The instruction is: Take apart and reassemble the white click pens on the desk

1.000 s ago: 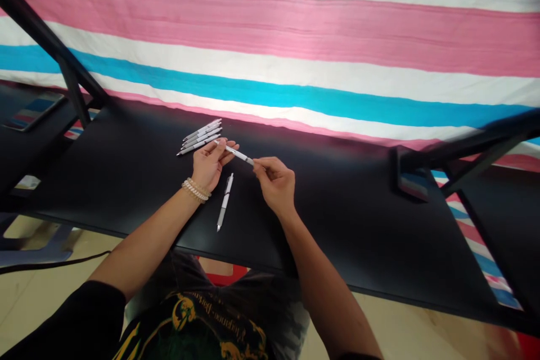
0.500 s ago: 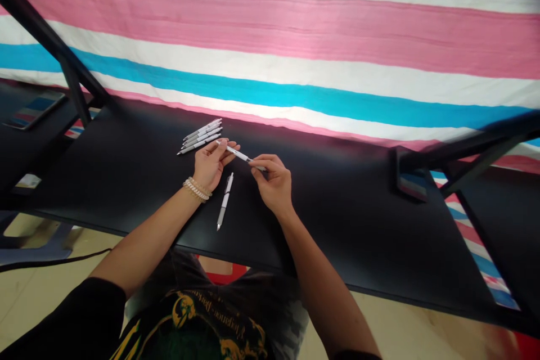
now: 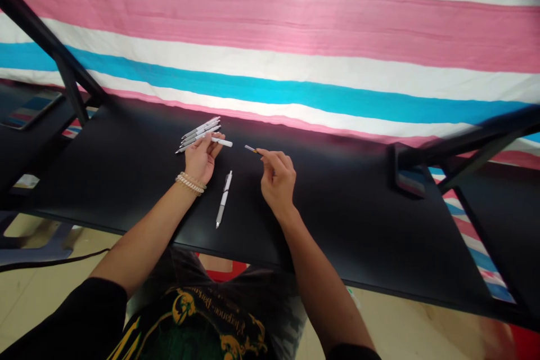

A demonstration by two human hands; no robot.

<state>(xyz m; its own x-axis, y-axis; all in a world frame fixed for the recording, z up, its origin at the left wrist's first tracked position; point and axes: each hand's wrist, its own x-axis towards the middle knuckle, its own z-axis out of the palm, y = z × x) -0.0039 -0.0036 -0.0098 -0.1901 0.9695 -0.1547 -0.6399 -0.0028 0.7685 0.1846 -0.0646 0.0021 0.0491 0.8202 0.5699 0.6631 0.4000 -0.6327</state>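
Fingers of the right hand are pinched together on a thin rod with a dark, brass-coloured tip, possibly a pen refill. A white plastic pen barrel is clasped by the curled left hand, beside a row of slim white pens on a black table; a single white pen lies between the hands.

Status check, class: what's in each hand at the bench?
Left hand: white pen barrel. Right hand: slim pen piece, pinched. Loose white pen lies between them.
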